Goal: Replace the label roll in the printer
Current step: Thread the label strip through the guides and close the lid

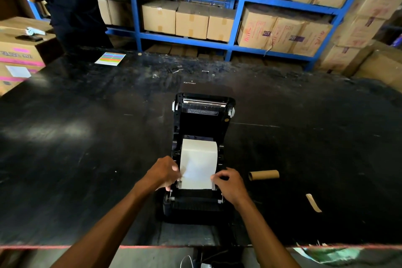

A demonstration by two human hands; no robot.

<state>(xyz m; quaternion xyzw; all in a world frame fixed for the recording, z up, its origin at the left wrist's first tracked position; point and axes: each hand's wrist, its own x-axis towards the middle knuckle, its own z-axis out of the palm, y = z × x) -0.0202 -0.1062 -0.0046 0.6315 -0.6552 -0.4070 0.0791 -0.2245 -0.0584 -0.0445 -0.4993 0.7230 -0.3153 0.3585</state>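
Note:
A black label printer (pixel 201 204) stands on the black table with its lid (pixel 204 113) tilted open and back. A white label roll (pixel 199 152) sits in its bay, and a strip of white label paper (pixel 196 175) runs forward toward the front slot. My left hand (pixel 163 173) pinches the left edge of that strip. My right hand (pixel 228 183) holds the right edge, fingers curled on the paper by the guide. An empty brown cardboard core (pixel 263 174) lies on the table to the right of the printer.
A torn brown paper scrap (pixel 313 202) lies right of the printer. A coloured sheet (pixel 110 58) sits at the table's far left. A person in dark clothes (pixel 71 2) stands at the back left beside cardboard boxes (pixel 20 54). Blue shelving (pixel 235 28) with cartons fills the background.

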